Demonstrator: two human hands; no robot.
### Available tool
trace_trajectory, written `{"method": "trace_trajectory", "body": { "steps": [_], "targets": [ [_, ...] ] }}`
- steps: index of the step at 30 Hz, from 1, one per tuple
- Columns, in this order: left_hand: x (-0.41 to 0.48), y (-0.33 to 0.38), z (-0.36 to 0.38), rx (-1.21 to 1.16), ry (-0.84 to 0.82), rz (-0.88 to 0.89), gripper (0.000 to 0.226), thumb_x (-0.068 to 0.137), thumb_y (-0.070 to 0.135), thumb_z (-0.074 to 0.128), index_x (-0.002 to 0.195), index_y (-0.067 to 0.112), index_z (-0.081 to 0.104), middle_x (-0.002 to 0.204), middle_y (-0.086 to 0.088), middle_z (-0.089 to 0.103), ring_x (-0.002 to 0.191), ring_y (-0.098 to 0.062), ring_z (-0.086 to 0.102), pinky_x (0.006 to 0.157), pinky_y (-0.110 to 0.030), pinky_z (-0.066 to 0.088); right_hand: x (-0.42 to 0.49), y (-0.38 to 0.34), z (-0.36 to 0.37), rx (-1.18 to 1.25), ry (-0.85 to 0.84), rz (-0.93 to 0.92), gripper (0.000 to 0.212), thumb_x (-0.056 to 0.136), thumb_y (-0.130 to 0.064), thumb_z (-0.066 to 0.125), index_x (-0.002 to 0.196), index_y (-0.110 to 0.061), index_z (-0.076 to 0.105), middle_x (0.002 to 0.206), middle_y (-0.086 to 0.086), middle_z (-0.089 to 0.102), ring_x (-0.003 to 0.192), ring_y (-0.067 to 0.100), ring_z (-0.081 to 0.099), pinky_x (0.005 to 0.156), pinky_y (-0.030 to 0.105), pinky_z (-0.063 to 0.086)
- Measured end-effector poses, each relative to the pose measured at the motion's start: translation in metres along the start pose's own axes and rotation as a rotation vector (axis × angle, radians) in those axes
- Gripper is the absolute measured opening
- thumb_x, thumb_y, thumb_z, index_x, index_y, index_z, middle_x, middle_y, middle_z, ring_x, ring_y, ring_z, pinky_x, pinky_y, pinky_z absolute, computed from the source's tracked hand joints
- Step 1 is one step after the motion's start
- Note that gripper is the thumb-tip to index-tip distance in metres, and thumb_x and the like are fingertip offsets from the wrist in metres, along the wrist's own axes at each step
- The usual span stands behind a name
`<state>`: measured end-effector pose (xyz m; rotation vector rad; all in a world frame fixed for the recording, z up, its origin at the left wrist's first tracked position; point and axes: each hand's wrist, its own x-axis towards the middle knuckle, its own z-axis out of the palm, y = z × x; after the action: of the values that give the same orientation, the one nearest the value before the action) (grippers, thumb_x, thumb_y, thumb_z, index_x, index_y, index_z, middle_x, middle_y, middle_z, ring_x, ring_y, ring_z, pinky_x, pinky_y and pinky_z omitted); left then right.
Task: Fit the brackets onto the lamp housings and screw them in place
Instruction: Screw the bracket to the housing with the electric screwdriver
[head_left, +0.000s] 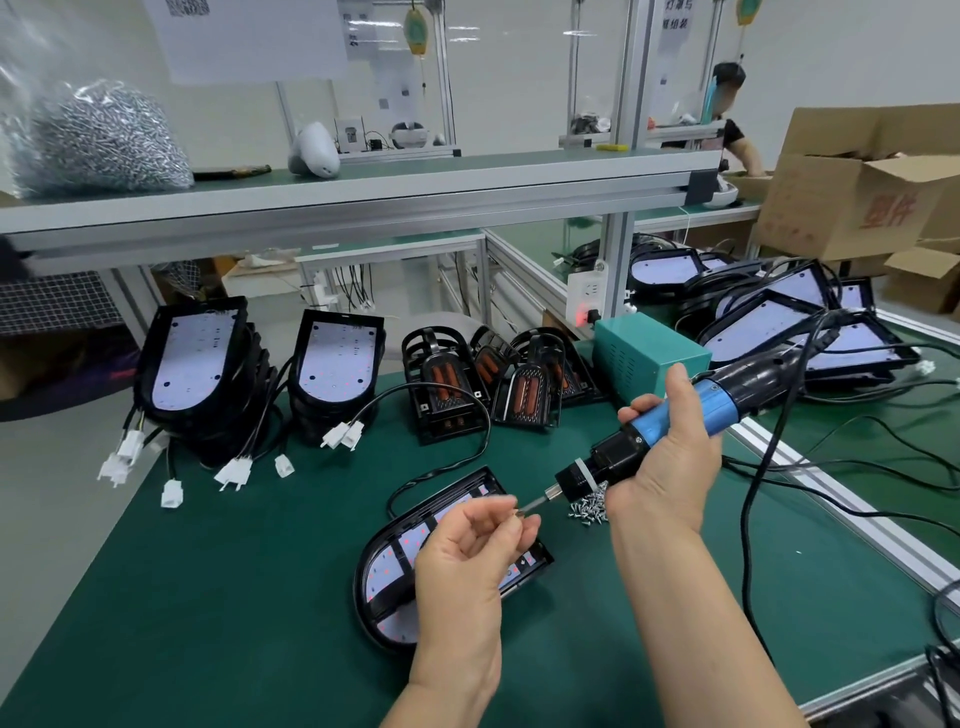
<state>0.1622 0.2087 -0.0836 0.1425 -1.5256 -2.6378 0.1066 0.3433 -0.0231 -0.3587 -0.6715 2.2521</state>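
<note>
A black lamp housing (387, 566) with a white LED board and a black bracket across it lies flat on the green mat, partly hidden by my left hand. My left hand (470, 545) hovers above it and pinches a small screw (519, 513) at the tip of the driver bit. My right hand (670, 457) grips the blue and black electric screwdriver (649, 441), which points down and left toward the screw. A small pile of loose screws (589, 506) lies on the mat just under the driver's nose.
Stacked lamp housings (202, 358) with white plugs and several black brackets (447, 384) stand at the mat's back. A green power box (649, 353) and more housings (779, 317) sit right, with black cables trailing. A bag of screws (98, 140) rests on the shelf. A person works beyond.
</note>
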Motion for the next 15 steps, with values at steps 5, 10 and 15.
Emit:
{"method": "trace_trajectory", "body": {
  "steps": [5, 10, 15],
  "targets": [
    [0.003, 0.001, -0.007, -0.046, -0.017, -0.007, 0.035, 0.088, -0.017, 0.059, 0.115, 0.004, 0.066, 0.082, -0.013, 0.07, 0.086, -0.031, 0.075, 0.073, -0.023, 0.059, -0.001, 0.0, 0.002, -0.008, -0.037, 0.01, 0.02, 0.09, -0.024, 0.075, 0.098, -0.021, 0.057, 0.058, -0.006, 0.058, 0.051, 0.008, 0.057, 0.053, 0.021, 0.05],
    [0.0, 0.001, -0.013, -0.036, -0.033, -0.058, 0.035, 0.085, -0.015, 0.064, 0.115, 0.004, 0.064, 0.088, -0.018, 0.073, 0.091, -0.035, 0.075, 0.075, -0.026, 0.061, 0.0, -0.001, 0.008, -0.021, -0.079, -0.031, 0.02, 0.091, -0.023, 0.074, 0.1, -0.02, 0.057, 0.059, -0.008, 0.059, 0.052, 0.008, 0.058, 0.055, 0.022, 0.051],
    [0.038, 0.024, -0.039, 1.038, 0.042, 0.503, 0.03, 0.084, 0.017, 0.075, 0.11, 0.03, 0.067, 0.108, 0.017, 0.061, 0.104, -0.012, 0.061, 0.092, -0.032, 0.051, 0.005, -0.001, 0.015, -0.046, -0.117, -0.09, 0.017, 0.093, -0.018, 0.072, 0.097, -0.019, 0.056, 0.058, -0.009, 0.058, 0.053, 0.008, 0.056, 0.056, 0.023, 0.051]
  ]
}}
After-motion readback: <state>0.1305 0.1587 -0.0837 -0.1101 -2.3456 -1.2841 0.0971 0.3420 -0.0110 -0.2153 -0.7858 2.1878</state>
